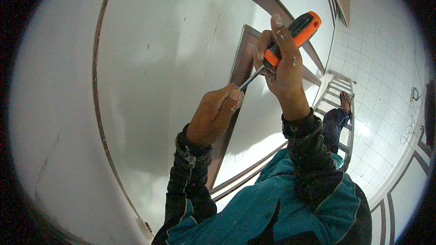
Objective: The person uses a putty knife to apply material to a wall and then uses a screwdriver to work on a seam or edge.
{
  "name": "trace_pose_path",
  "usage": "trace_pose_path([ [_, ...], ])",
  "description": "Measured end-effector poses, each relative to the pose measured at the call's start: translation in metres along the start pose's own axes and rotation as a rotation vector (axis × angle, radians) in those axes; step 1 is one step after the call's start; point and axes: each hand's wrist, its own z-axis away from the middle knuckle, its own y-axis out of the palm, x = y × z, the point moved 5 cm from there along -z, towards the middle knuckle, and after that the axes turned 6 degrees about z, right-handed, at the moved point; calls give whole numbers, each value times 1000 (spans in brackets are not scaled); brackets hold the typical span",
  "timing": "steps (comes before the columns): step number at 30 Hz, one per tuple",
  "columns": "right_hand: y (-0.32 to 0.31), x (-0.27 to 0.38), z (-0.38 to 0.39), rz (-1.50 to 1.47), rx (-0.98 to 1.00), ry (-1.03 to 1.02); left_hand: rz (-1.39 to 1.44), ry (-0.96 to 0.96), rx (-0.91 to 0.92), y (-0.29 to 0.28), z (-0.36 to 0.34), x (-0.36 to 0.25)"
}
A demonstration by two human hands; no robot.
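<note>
An orange and black screwdriver (310,26) slants across in front of the white wall, its handle toward the upper right. My right hand (289,70) is closed around the handle, thumb along its side. Near the shaft's far end, my left hand (212,115) is closed in a pinch, thumb pressed on top. The screwdriver's tip is hidden by the left fingers. White smears mark the fingers of both hands. Behind the hands runs brown frame trim (243,54) with a corner.
An aluminium ladder (347,147) stands on the white tiled floor (377,86) at the right, with my foot (345,101) on it. A cable (411,109) lies coiled on the tiles. A dark strip (96,54) crosses the white wall (150,86) at the left.
</note>
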Motion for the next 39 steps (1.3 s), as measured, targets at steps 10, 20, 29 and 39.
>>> trace_pose_path([
  [10, 22, -30, 5, -31, 123, 66, 544, -258, -154, 2, 34, 35],
  [20, 21, -28, 15, -325, 170, 24, 1710, -287, 172, 36, 44, 23],
  [29, 15, -27, 15, -499, 430, -128, 2688, -293, 449, 63, 53, -22],
  [39, -22, 3, -3, -596, 388, -216, 2403, -167, 188, 74, 57, 4],
])
